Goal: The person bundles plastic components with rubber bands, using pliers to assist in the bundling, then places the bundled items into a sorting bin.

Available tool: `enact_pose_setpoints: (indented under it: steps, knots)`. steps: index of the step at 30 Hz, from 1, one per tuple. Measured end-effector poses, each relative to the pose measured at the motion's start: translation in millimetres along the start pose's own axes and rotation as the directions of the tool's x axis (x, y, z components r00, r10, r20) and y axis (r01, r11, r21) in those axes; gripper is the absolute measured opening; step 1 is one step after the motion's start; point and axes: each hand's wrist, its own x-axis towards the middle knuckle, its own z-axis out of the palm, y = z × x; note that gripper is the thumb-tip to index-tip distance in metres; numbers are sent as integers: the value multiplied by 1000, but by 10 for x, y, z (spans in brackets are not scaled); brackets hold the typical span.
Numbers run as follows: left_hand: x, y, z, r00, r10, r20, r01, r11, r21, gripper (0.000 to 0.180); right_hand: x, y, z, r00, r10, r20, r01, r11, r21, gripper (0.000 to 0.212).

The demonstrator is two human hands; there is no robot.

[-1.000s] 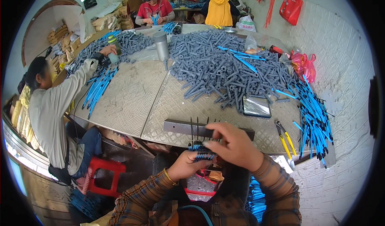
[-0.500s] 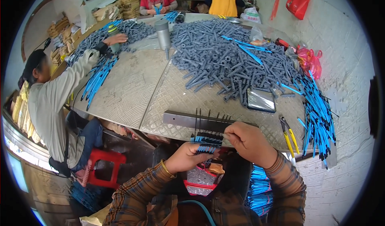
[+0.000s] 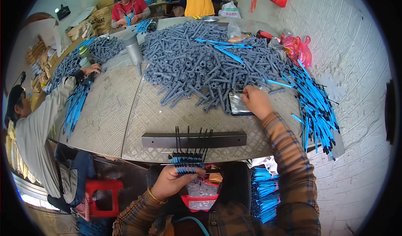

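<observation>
My left hand (image 3: pixel 175 181) is closed round a bundle of blue-and-black sticks (image 3: pixel 184 159) just off the table's near edge. Thin pale rods lie crosswise over the bundle, and several dark stems stick up from it in front of a dark metal bar (image 3: pixel 226 139). Out over the table, my right hand (image 3: pixel 257 103) reaches to a shallow dark-edged tray (image 3: pixel 242 113) with a shiny, silvery surface. Its thumb and fingers are pinched together at the tray's right side; whatever is between the fingertips is too small to make out.
A big heap of grey plastic tubes (image 3: pixel 188 60) covers the table's far part. Blue sticks (image 3: pixel 318 110) pile up at the right edge. A grey metal cylinder (image 3: pixel 132 47) stands left of the heap. A co-worker (image 3: pixel 33 118) reaches across on the left; a red stool (image 3: pixel 102 194) is below.
My right hand has left the bundle and moved forward to the tray. My left hand still holds the bundle, now slightly lower. The view has shifted to the right.
</observation>
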Motion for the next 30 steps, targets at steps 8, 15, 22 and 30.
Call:
enact_pose_setpoints:
  steps: [8,15,22,30]
  knots:
    - [24,28,15,1000,1,-19,-1,1000,-16,17,8,94,107,998,-59,-25,57,996,-64,12]
    - [-22,-81,13,998,-1,-61,-4,997,-74,17,-566,-619,-330,944,-320,82,291,923,254,8]
    - [9,-83,42,996,78,-48,-82,991,-103,17,-802,-717,-377,900,-357,251,313,929,199,19]
    - [11,-85,36,997,59,-54,-64,992,-105,16,-796,-719,-335,893,-350,283,319,936,150,27]
